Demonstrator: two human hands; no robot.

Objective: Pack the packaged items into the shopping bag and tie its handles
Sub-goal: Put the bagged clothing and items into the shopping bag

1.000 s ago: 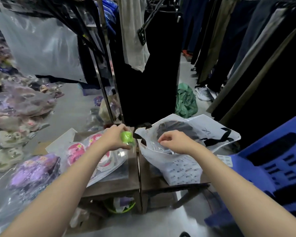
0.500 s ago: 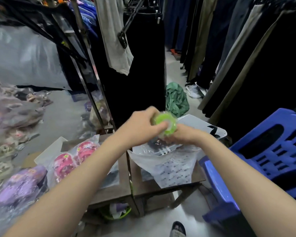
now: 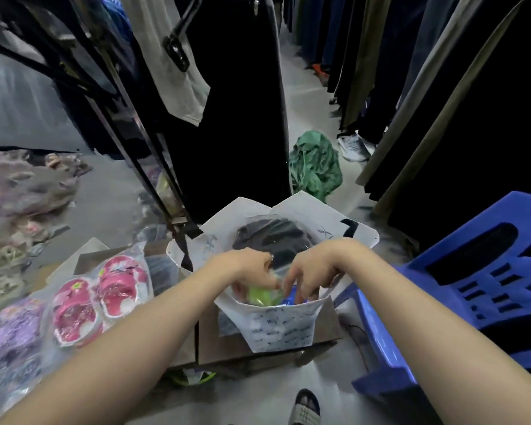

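A white printed shopping bag stands open on a low wooden table. Inside it lie a dark packaged item and a green packaged item in clear wrap. My left hand reaches into the bag's mouth and grips the green item from above. My right hand is also inside the mouth, fingers curled down onto the wrap beside the green item. A pack of pink sandals lies on the table to the left.
Blue plastic chairs stand close on the right. Clothes racks with dark garments rise behind the table. More bagged shoes are piled on the left, a green cloth bundle lies on the floor, and a sandalled foot shows below.
Both hands have brought the green packaged item from the left table, over the bag, and lowered it into the bag's mouth. The bag's top has spread wider.
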